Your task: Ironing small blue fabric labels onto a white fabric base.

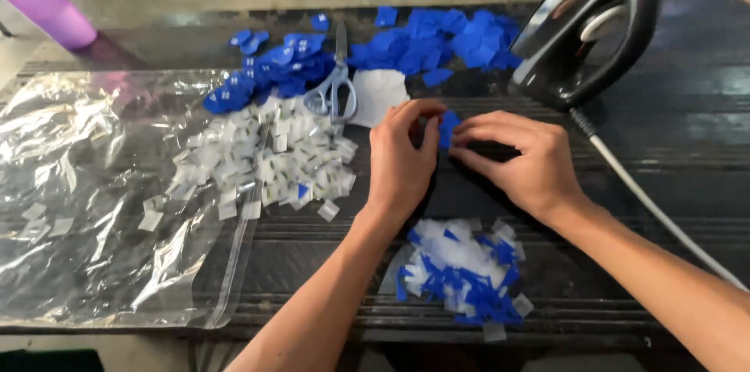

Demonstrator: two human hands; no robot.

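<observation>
One camera sits on the person's head. It looks down, close, at a dark table (664, 184). Both arms come in from 6 o'clock. The floor shows at 12 o'clock.

One iron (594, 24), one pair of scissors (336, 83), one clear plastic bag (94, 208), two hands, three heaps of small tags.

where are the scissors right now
In the head view the scissors lie on the dark table, up and left of the left hand, between the blue pile and a white sheet.
</observation>
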